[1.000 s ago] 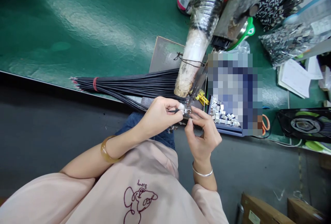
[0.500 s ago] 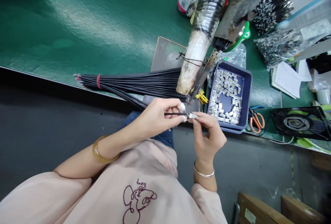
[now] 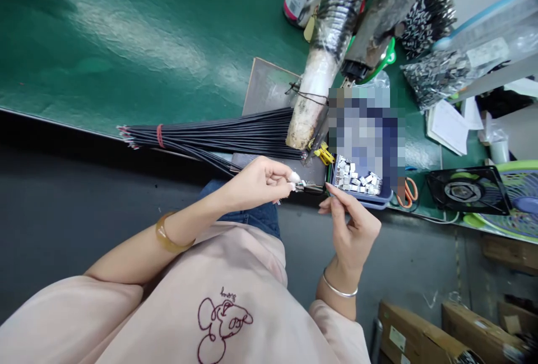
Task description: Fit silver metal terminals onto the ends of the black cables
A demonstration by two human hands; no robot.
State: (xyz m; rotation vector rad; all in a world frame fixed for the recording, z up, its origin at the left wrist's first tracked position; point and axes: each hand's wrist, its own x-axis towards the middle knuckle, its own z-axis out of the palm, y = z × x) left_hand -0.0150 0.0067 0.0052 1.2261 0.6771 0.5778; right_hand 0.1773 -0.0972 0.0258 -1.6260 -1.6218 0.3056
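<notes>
My left hand [image 3: 269, 180], with white covers on its fingertips, is closed in a pinch. Out of its fingertips pokes a cable end [image 3: 300, 185] with small white, green and silvery parts, too fine to tell apart. To the right, my right hand [image 3: 351, 221] pinches thumb and forefinger together at the near left corner of a blue tray [image 3: 374, 204]; what they hold, if anything, I cannot make out. Small metal connector pieces [image 3: 356, 180] lie in the tray, most of it blurred by pixel blocks. Behind my left hand lies a bundle of black cables [image 3: 218, 133], tied with a red band.
A wrapped duct [image 3: 309, 92] and a metal arm [image 3: 372, 30] come down over the green table [image 3: 138, 33]. Yellow snips [image 3: 324, 153] lie left of the tray. Orange-handled pliers [image 3: 407, 193], a black fan [image 3: 466, 191] and bags of metal parts [image 3: 441, 75] are on the right.
My right hand has moved right, away from my left hand and from the white connector both were at. My left hand stays nearly in place. The view has shifted slightly.
</notes>
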